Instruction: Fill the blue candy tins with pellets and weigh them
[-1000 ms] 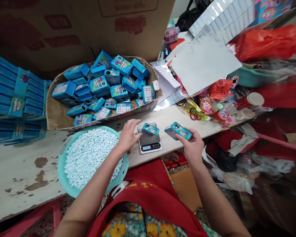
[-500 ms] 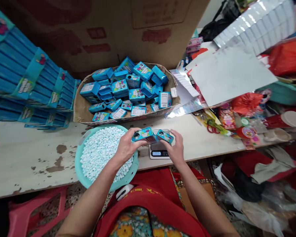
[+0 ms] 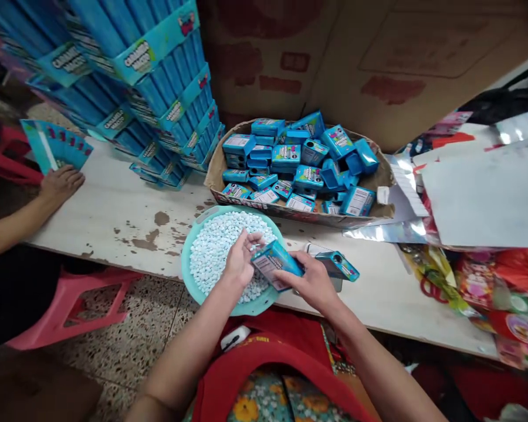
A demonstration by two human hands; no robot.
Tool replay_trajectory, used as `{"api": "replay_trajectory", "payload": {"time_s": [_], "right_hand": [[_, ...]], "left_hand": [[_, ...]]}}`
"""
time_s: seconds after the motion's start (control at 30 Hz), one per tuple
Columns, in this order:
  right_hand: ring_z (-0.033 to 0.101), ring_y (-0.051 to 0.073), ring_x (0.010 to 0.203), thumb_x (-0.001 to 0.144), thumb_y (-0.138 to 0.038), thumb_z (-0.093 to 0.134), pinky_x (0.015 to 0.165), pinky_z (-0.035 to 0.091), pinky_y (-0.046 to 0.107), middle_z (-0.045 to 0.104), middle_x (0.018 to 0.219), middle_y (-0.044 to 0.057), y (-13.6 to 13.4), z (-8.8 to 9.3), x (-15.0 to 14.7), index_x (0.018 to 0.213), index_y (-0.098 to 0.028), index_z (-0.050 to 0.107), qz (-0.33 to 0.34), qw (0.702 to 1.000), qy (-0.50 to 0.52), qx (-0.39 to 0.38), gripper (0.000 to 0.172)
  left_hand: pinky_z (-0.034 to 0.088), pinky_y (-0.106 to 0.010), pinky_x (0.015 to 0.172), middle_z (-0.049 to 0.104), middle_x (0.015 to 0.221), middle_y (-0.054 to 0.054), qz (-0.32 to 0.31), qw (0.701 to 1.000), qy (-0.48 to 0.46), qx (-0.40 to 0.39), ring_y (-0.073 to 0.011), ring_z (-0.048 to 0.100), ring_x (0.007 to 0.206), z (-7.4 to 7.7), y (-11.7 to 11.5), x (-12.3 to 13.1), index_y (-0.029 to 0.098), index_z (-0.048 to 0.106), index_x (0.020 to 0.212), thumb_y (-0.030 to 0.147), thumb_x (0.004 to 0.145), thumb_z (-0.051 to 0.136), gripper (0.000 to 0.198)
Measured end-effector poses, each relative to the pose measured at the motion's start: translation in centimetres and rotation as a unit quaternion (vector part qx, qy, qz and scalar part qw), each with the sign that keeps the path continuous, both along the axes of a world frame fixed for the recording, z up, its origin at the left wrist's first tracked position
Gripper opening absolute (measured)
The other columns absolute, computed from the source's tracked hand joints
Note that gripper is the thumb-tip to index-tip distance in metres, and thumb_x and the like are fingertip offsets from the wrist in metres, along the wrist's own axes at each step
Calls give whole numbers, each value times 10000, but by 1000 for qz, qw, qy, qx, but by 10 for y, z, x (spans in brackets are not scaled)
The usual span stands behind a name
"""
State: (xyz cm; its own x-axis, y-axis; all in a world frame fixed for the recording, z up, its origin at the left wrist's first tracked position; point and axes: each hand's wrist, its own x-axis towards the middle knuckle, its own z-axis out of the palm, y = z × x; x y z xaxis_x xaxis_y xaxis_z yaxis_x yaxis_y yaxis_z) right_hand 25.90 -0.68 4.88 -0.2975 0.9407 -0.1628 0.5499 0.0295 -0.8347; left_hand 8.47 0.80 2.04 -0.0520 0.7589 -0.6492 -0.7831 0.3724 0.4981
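Note:
My right hand (image 3: 313, 282) grips a small blue candy box (image 3: 276, 265), tilted over the right rim of a mint-green basin (image 3: 189, 275). Full of small pale-blue candies (image 3: 220, 246), the basin sits at the table's front edge. Close to the left end of that box is my left hand (image 3: 242, 261), above the candies with its fingers apart. A second blue box (image 3: 341, 266) is just beyond my right hand, over the kitchen scale (image 3: 337, 284); whether my hand also touches it I cannot tell. The scale is mostly hidden.
Behind the basin, a cut-down carton (image 3: 299, 215) holds many blue boxes. Tall stacks of blue display packs (image 3: 167, 88) stand left. A co-worker's hand (image 3: 61, 184) rests by a blue pack (image 3: 55, 149). White card sheets (image 3: 488, 193) and red scissors (image 3: 432, 290) lie right.
The view has turned left, bringing the co-worker's hand into sight. My left hand has come off its box and opened. One box has moved from above the scale to the basin's rim.

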Motion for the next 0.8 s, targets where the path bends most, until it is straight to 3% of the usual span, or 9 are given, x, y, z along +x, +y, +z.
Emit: {"api": "replay_trajectory", "payload": {"time_s": [0.1,0.3,0.4,0.5,0.57,0.67,0.73,0.8], "right_hand": [[578,182,750,740,-502,691,702,449,290,648,848,20,-2,-5,-1,985,-188,648,7,1000,15,-25,401],[583,194,781,713,-508,707,712,456,301,660,889,27,0,-18,-1,1013,-187,646,-32,998,29,-38,444],[587,194,761,703,-498,719,701,462,301,664,861,22,-1,-18,1,987,-192,652,-35,998,51,-32,423],[601,202,773,694,-478,733,720,477,311,674,862,18,-1,-20,7,983,-199,648,-43,994,96,-44,411],[611,213,814,682,-465,747,758,484,327,679,896,19,0,-26,11,996,-204,641,-50,988,136,-59,421],[609,234,903,668,-456,760,830,479,356,675,982,28,3,-38,5,1024,-212,633,-83,979,174,-60,451],[602,241,945,666,-461,760,871,469,373,666,1016,34,4,-42,-10,1030,-213,629,-111,975,187,-53,460],[598,238,971,675,-476,750,905,460,382,657,1030,40,1,-39,-31,1049,-213,618,-114,970,211,-41,477]], "left_hand": [[478,-241,640,610,702,-48,3,999,-35,-10,-125,574,648,-8,-1,-3,102,655,752,371,807,604,280],[479,-229,697,607,763,-34,26,999,-31,10,-112,577,721,-2,-2,-2,110,647,795,212,759,627,109],[491,-270,713,616,787,-45,-10,1000,9,-5,-137,592,730,-5,0,-4,134,634,820,256,762,605,138],[493,-328,777,647,862,-76,-58,991,116,22,-185,624,823,-9,-3,-13,148,640,868,355,786,567,234],[459,-361,886,655,1029,-100,-109,959,248,87,-229,600,1013,-6,-6,-22,158,659,918,381,790,574,271],[364,-373,1027,545,1314,-85,-197,875,400,191,-246,442,1266,11,-11,-35,200,638,1110,372,830,546,341],[372,-363,1026,504,1366,-74,-260,837,419,238,-237,431,1280,28,-11,-39,234,555,1250,392,848,526,433],[416,-353,978,566,1287,-64,-302,794,468,243,-239,511,1188,44,-12,-43,252,554,1241,421,800,595,474]]}}
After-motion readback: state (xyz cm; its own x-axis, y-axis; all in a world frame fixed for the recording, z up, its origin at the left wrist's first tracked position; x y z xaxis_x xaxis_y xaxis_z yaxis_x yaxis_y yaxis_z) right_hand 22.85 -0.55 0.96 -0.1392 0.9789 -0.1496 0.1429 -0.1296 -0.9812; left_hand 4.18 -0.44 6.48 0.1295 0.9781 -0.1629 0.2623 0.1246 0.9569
